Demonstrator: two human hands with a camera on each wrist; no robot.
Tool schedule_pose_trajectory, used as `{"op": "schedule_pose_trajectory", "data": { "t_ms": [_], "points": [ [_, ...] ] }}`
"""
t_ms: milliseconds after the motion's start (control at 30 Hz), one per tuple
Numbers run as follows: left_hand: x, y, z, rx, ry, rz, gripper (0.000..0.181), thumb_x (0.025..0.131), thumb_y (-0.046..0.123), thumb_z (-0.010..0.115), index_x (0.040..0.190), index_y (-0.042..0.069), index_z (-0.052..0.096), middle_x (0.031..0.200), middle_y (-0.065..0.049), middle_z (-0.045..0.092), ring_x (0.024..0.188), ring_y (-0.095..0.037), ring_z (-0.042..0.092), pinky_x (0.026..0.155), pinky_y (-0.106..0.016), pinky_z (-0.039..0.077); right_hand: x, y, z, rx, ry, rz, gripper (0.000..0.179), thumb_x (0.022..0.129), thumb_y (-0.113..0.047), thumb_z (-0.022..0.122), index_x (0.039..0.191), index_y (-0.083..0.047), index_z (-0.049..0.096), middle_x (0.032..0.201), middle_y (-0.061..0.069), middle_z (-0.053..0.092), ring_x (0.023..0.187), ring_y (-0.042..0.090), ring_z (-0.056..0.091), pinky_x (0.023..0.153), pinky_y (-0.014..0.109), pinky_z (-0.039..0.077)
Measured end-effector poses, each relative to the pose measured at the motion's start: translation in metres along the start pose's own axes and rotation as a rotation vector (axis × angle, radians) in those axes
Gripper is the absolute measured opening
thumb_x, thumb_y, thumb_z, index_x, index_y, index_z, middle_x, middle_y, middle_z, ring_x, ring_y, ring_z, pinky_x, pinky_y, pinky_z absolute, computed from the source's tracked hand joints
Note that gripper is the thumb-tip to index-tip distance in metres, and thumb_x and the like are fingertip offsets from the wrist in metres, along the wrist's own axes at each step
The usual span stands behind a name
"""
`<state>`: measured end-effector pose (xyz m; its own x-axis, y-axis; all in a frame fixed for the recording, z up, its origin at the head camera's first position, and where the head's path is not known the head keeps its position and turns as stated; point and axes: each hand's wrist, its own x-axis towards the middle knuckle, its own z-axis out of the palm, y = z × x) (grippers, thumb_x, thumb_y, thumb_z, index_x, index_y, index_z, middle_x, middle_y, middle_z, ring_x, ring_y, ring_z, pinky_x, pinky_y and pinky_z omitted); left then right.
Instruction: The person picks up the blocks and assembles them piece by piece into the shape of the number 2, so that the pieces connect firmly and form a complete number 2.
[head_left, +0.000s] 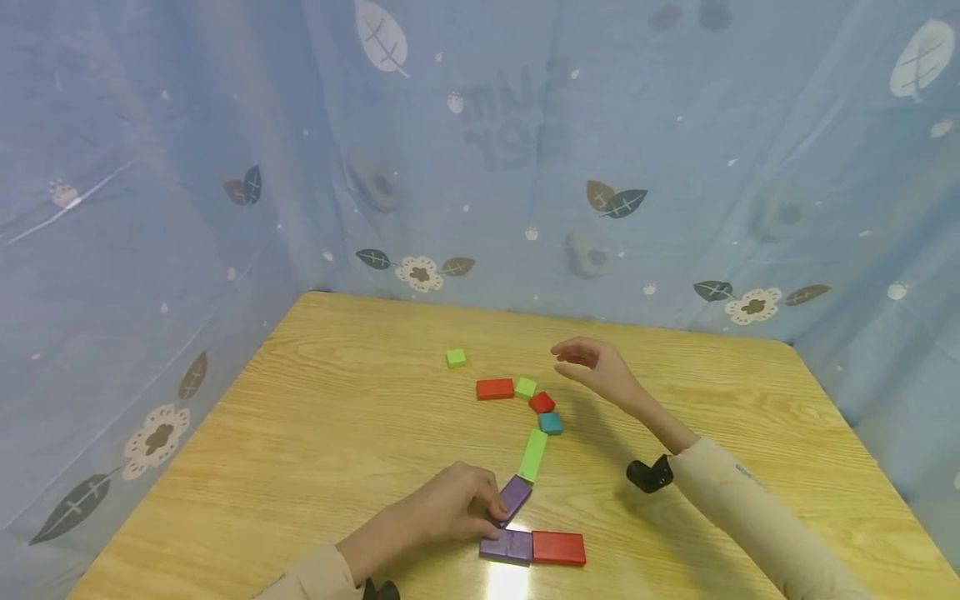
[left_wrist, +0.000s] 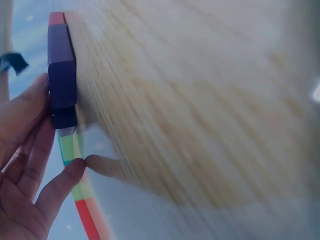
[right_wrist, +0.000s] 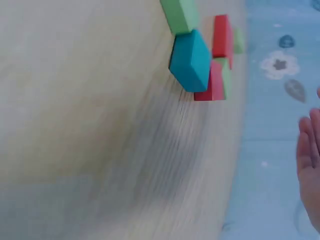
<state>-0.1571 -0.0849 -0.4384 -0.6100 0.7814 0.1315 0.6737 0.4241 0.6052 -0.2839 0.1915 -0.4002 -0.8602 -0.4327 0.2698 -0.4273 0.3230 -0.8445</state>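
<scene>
My left hand (head_left: pixel 456 504) is low over the table, its fingertips at an angled purple block (head_left: pixel 516 493) and its thumb near a second purple block (head_left: pixel 506 547). In the left wrist view the fingers touch a purple block's side (left_wrist: pixel 62 82), while the thumb stands apart. A red block (head_left: pixel 558 548) adjoins the second purple one. From the angled block, a curved row runs away: a long green block (head_left: pixel 533 455), a teal block (head_left: pixel 551 423), a small red block (head_left: pixel 542 403), a small green block (head_left: pixel 526 387) and a red block (head_left: pixel 495 389). My right hand (head_left: pixel 597 368) hovers right of the row, fingers loosely bent, holding nothing.
A lone green block (head_left: pixel 456 358) sits farther back on the wooden table (head_left: pixel 322 417). Blue patterned curtains (head_left: pixel 480 167) hang behind the table and at both sides. A black device (head_left: pixel 649 475) is strapped at the right wrist.
</scene>
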Motion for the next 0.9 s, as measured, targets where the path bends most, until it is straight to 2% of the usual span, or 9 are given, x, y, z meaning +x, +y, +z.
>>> {"op": "schedule_pose_trajectory", "data": {
  "t_ms": [100,167,233,400,533,600,700,767,900],
  "points": [
    [0.002,0.0,-0.001,0.001,-0.007,0.0,0.016,0.075,0.016,0.081,0.09,0.011,0.077,0.085,0.011,0.066,0.082,0.007,0.056,0.079,-0.011,0.046,-0.029,-0.007,-0.006,0.048,-0.021,0.032,0.027,0.09,-0.006,0.065,0.115,0.005,0.063,0.114,0.028,0.06,0.101,0.022,0.063,0.085,0.024,0.052],
    [0.003,-0.001,-0.001,0.008,-0.008,-0.001,0.016,0.075,0.016,0.081,0.09,0.012,0.077,0.084,0.011,0.066,0.081,0.006,0.056,0.078,-0.011,0.046,-0.05,-0.013,-0.003,0.057,-0.044,0.042,0.025,0.09,-0.007,0.066,0.113,0.003,0.064,0.112,0.028,0.061,0.1,0.022,0.064,0.083,0.025,0.053],
    [0.002,-0.001,0.0,0.009,-0.012,-0.006,0.016,0.076,0.016,0.081,0.091,0.012,0.077,0.084,0.012,0.066,0.081,0.006,0.056,0.078,-0.012,0.047,-0.072,-0.019,0.002,0.021,-0.063,0.036,0.024,0.09,-0.008,0.066,0.112,0.002,0.065,0.112,0.027,0.062,0.102,0.024,0.063,0.085,0.028,0.053],
    [-0.001,0.0,0.002,-0.001,-0.025,-0.023,0.017,0.076,0.016,0.08,0.092,0.012,0.077,0.088,0.012,0.066,0.084,0.005,0.057,0.079,-0.014,0.048,-0.124,-0.033,0.025,-0.228,-0.063,-0.032,0.026,0.085,-0.019,0.074,0.108,-0.008,0.069,0.119,0.013,0.063,0.111,0.024,0.058,0.091,0.04,0.05],
    [-0.005,-0.001,0.001,-0.019,-0.025,-0.039,0.016,0.076,0.015,0.08,0.091,0.013,0.077,0.088,0.012,0.066,0.084,0.004,0.058,0.079,-0.015,0.049,-0.156,-0.031,0.048,-0.427,-0.073,-0.113,0.034,0.077,-0.033,0.08,0.107,-0.019,0.07,0.125,0.007,0.058,0.111,0.029,0.054,0.086,0.045,0.05],
    [-0.006,-0.002,0.001,-0.022,-0.021,-0.034,0.016,0.076,0.015,0.08,0.091,0.013,0.077,0.088,0.012,0.066,0.084,0.004,0.058,0.079,-0.015,0.049,-0.166,-0.026,0.057,-0.496,-0.062,-0.13,0.04,0.074,-0.041,0.08,0.108,-0.023,0.07,0.126,0.006,0.055,0.109,0.029,0.053,0.084,0.045,0.05],
    [-0.005,-0.004,0.002,-0.015,-0.013,-0.014,0.016,0.076,0.015,0.08,0.091,0.012,0.076,0.088,0.012,0.066,0.084,0.004,0.058,0.079,-0.015,0.049,-0.173,-0.021,0.064,-0.524,-0.034,-0.11,0.045,0.071,-0.048,0.08,0.108,-0.025,0.069,0.127,0.007,0.053,0.11,0.031,0.05,0.083,0.054,0.046],
    [-0.003,-0.005,0.002,-0.012,-0.009,-0.005,0.016,0.076,0.015,0.08,0.091,0.012,0.076,0.088,0.012,0.066,0.084,0.004,0.058,0.079,-0.015,0.049,-0.175,-0.02,0.065,-0.51,-0.021,-0.077,0.045,0.07,-0.049,0.081,0.107,-0.027,0.069,0.129,0.008,0.053,0.113,0.034,0.049,0.083,0.06,0.043],
    [0.0,-0.005,0.004,-0.024,-0.019,-0.007,0.017,0.075,0.016,0.081,0.091,0.013,0.076,0.087,0.014,0.065,0.083,0.005,0.057,0.078,-0.016,0.048,-0.18,-0.017,0.065,-0.4,-0.025,-0.008,0.039,0.07,-0.046,0.082,0.105,-0.033,0.068,0.134,0.009,0.05,0.12,0.037,0.041,0.085,0.069,0.035]
  ]
}}
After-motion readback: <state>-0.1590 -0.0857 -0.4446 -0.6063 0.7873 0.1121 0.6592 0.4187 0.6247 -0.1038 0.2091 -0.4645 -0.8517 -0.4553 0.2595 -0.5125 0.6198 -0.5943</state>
